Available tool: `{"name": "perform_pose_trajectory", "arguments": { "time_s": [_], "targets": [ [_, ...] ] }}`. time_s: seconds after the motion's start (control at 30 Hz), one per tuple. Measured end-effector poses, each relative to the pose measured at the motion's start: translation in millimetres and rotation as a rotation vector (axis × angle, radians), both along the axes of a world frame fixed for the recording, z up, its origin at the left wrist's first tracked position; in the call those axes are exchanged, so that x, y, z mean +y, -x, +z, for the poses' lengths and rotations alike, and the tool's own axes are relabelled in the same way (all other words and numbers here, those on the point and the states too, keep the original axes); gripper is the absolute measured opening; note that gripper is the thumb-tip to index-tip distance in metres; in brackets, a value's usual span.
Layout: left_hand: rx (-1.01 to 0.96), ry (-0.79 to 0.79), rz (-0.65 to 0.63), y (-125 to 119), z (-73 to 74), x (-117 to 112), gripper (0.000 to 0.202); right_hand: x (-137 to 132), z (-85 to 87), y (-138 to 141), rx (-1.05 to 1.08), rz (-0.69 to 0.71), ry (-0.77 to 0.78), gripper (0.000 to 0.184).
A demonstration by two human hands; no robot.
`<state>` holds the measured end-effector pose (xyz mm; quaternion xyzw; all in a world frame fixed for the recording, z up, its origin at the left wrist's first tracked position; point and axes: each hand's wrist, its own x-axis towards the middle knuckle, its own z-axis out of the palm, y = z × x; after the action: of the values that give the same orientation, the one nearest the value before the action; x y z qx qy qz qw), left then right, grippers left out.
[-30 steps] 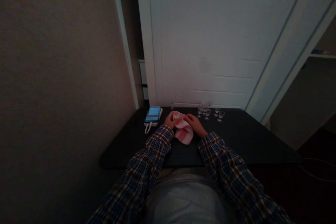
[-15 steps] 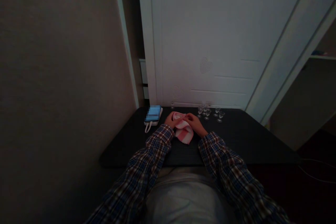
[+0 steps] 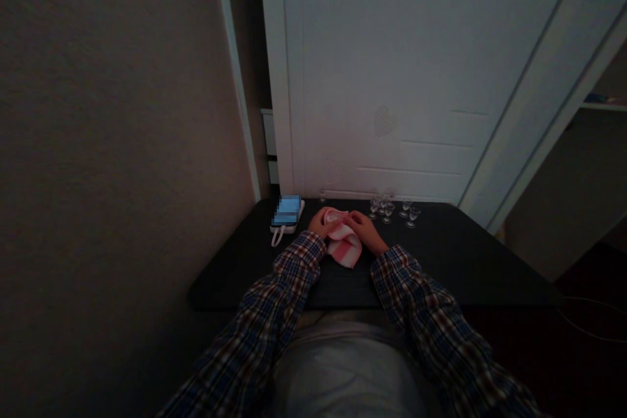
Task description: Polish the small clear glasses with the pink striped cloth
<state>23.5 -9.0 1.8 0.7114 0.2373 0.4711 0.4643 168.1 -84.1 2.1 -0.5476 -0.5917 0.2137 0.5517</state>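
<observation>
A pink-and-white cloth hangs in loose folds between my two hands above the dark table. Its upper left part is wrapped in the closed fingers of my left hand. On the other side, my right hand has its fingertips pinched together at the cloth's upper edge. Whether something small, such as a glass, sits inside the folds cannot be made out in the dim light. Several small stemmed glasses stand upright just beyond my right hand. A single small glass stands at the table's back edge, behind my left hand.
The black table reaches back to a white panel door. At its back left lies a phone with a lit screen on a white block, a white strap loop in front. A wall rises on the left.
My hands keep nearly the same hold on the cloth, with hardly any finger movement visible. The whole view has shifted very slightly.
</observation>
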Motion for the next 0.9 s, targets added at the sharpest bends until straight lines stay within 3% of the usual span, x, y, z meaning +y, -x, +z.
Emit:
{"name": "perform_pose_trajectory", "arguments": {
  "time_s": [0.53,0.9],
  "targets": [
    [0.052,0.04,0.064,-0.4,-8.9,5.5,0.034,5.2,-7.0,-3.8,-0.024,-0.016,-0.003,0.021],
    [0.065,0.026,0.05,0.6,-5.6,3.5,0.031,8.1,-10.2,-6.5,-0.047,-0.039,0.006,0.027]
  ]
}}
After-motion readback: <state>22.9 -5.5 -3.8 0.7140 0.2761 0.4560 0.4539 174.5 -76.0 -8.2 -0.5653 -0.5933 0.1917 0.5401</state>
